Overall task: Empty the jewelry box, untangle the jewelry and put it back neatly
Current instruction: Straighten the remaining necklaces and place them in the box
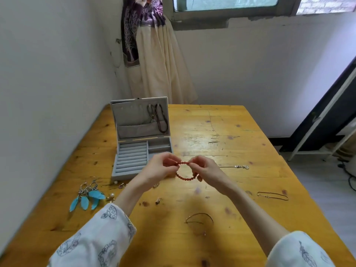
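Red bead bracelet (185,176): pinched at its top between left hand (160,168) and right hand (205,168) above bench (231,132); overstretching risks snapping the cord, scattering beads.

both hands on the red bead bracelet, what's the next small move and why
Probably lower the red bead bracelet into an open compartment of the jewelry box: it hangs as a clean loop, pinched by left hand and right hand.
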The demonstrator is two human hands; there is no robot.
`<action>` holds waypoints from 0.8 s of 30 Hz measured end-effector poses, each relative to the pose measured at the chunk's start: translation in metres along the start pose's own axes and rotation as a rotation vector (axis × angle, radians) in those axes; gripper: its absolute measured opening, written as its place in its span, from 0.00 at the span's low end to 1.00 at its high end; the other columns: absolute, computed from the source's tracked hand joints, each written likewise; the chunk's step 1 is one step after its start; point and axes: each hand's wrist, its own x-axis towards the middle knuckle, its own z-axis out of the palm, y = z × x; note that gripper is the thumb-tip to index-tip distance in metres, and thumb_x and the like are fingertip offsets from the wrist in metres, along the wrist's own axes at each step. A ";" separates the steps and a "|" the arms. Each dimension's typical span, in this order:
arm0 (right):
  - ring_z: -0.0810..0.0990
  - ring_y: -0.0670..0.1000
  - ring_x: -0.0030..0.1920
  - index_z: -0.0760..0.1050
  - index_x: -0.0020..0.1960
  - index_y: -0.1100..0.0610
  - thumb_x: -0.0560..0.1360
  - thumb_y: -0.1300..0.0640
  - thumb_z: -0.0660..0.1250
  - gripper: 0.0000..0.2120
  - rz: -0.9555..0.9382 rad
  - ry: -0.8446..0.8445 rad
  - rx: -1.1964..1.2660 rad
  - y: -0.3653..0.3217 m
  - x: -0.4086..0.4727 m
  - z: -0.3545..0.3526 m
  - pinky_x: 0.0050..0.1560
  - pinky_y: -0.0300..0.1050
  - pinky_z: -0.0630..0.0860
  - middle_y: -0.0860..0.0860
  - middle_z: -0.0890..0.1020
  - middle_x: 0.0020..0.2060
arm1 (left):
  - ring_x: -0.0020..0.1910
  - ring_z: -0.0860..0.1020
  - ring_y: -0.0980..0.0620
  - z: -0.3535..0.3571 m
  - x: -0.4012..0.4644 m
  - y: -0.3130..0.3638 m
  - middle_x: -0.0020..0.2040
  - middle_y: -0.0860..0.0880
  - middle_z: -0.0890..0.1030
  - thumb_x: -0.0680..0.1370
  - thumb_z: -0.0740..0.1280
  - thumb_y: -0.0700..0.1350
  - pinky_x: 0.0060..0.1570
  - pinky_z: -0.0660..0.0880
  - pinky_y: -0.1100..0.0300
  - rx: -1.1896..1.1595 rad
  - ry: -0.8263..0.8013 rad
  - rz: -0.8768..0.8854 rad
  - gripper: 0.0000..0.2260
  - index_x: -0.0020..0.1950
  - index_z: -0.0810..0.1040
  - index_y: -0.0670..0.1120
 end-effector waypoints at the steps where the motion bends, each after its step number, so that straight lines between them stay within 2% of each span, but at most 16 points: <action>1: 0.72 0.48 0.34 0.74 0.48 0.59 0.77 0.62 0.61 0.04 -0.005 -0.010 -0.009 -0.004 0.014 0.002 0.32 0.38 0.69 0.50 0.75 0.34 | 0.47 0.81 0.52 -0.010 0.009 -0.002 0.47 0.47 0.81 0.74 0.67 0.37 0.51 0.78 0.57 0.058 0.045 0.014 0.07 0.50 0.77 0.45; 6: 0.78 0.49 0.33 0.76 0.46 0.59 0.74 0.65 0.65 0.03 -0.063 0.072 -0.137 -0.020 0.093 0.018 0.37 0.43 0.77 0.53 0.80 0.35 | 0.44 0.79 0.53 -0.053 0.061 -0.024 0.43 0.48 0.81 0.73 0.68 0.37 0.43 0.74 0.66 0.267 0.330 0.074 0.04 0.47 0.79 0.44; 8: 0.79 0.49 0.33 0.77 0.45 0.59 0.73 0.65 0.66 0.03 -0.091 0.135 -0.192 -0.022 0.120 0.028 0.39 0.43 0.78 0.55 0.82 0.37 | 0.43 0.78 0.54 -0.063 0.081 -0.034 0.42 0.48 0.80 0.74 0.68 0.37 0.44 0.72 0.64 0.322 0.403 0.088 0.04 0.47 0.80 0.44; 10: 0.81 0.52 0.37 0.79 0.46 0.59 0.73 0.64 0.67 0.04 -0.115 0.190 -0.262 -0.020 0.143 0.037 0.44 0.45 0.79 0.57 0.83 0.40 | 0.43 0.77 0.54 -0.067 0.098 -0.043 0.43 0.48 0.80 0.74 0.67 0.37 0.45 0.71 0.64 0.383 0.445 0.103 0.04 0.47 0.80 0.43; 13: 0.78 0.51 0.42 0.81 0.49 0.60 0.73 0.64 0.65 0.07 -0.136 0.225 -0.400 -0.009 0.166 0.045 0.44 0.41 0.73 0.56 0.82 0.45 | 0.46 0.77 0.51 -0.067 0.117 -0.061 0.45 0.46 0.80 0.74 0.66 0.35 0.48 0.70 0.63 0.478 0.453 0.120 0.05 0.46 0.80 0.42; 18: 0.74 0.57 0.53 0.80 0.51 0.62 0.75 0.64 0.61 0.10 -0.307 0.159 -0.724 0.006 0.179 0.050 0.52 0.45 0.69 0.59 0.79 0.50 | 0.54 0.73 0.45 -0.062 0.132 -0.083 0.50 0.45 0.80 0.76 0.63 0.37 0.56 0.67 0.55 0.756 0.363 0.190 0.08 0.51 0.81 0.43; 21: 0.72 0.58 0.54 0.81 0.51 0.62 0.76 0.64 0.61 0.11 -0.385 0.128 -0.852 0.009 0.180 0.050 0.49 0.46 0.69 0.59 0.75 0.50 | 0.56 0.69 0.46 -0.062 0.131 -0.087 0.53 0.47 0.80 0.78 0.61 0.42 0.56 0.65 0.55 0.889 0.344 0.199 0.11 0.56 0.80 0.45; 24: 0.72 0.58 0.52 0.81 0.51 0.62 0.76 0.63 0.61 0.11 -0.384 0.117 -0.846 0.009 0.177 0.050 0.47 0.45 0.69 0.58 0.73 0.50 | 0.55 0.69 0.46 -0.064 0.128 -0.087 0.54 0.46 0.79 0.79 0.60 0.43 0.57 0.67 0.54 0.924 0.328 0.213 0.12 0.58 0.79 0.45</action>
